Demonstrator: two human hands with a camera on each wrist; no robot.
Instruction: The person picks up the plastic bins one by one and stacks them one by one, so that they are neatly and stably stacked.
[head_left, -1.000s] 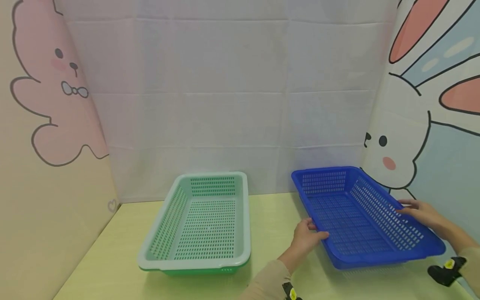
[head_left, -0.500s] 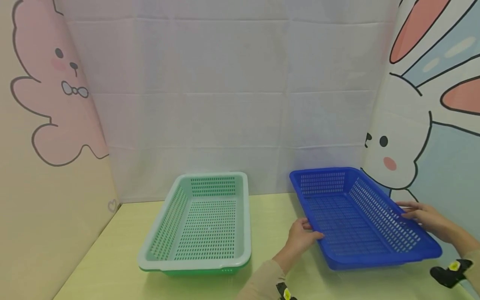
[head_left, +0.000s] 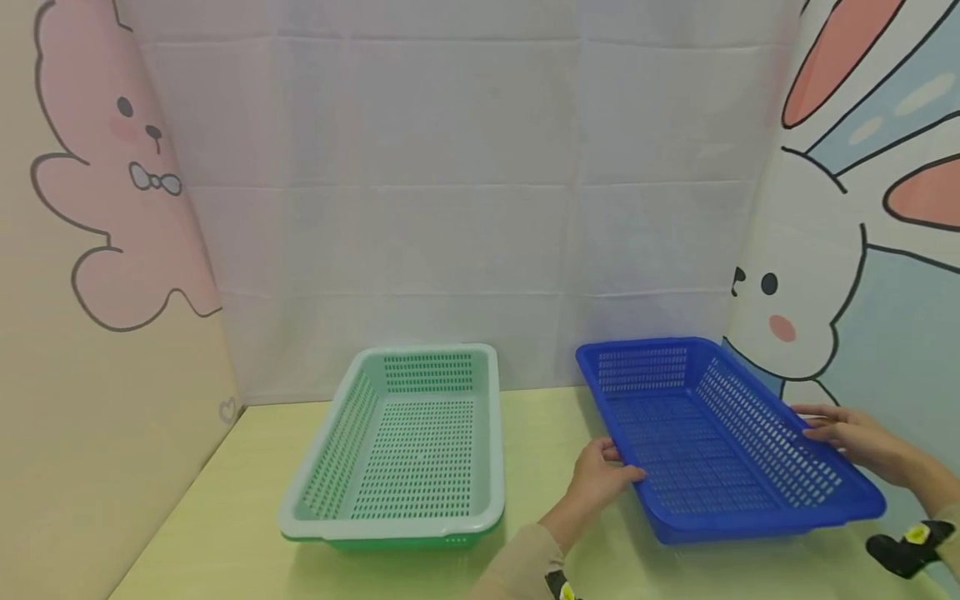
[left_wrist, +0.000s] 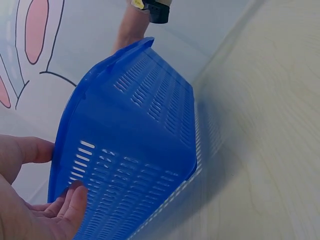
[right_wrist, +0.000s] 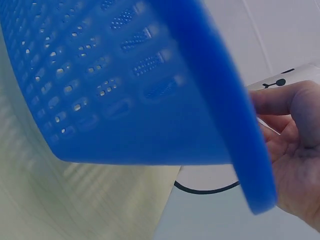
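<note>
Left grip (head_left: 596,479) round blue basket (head_left: 757,521) rim

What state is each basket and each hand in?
Left hand: grips the blue basket by its left rim.
Right hand: grips that basket's right rim.
Blue basket: open side up, nothing visible inside.
Green basket: standing on the table, open side up, untouched.

No text, label, brand, number or sign can be read in any view.
</note>
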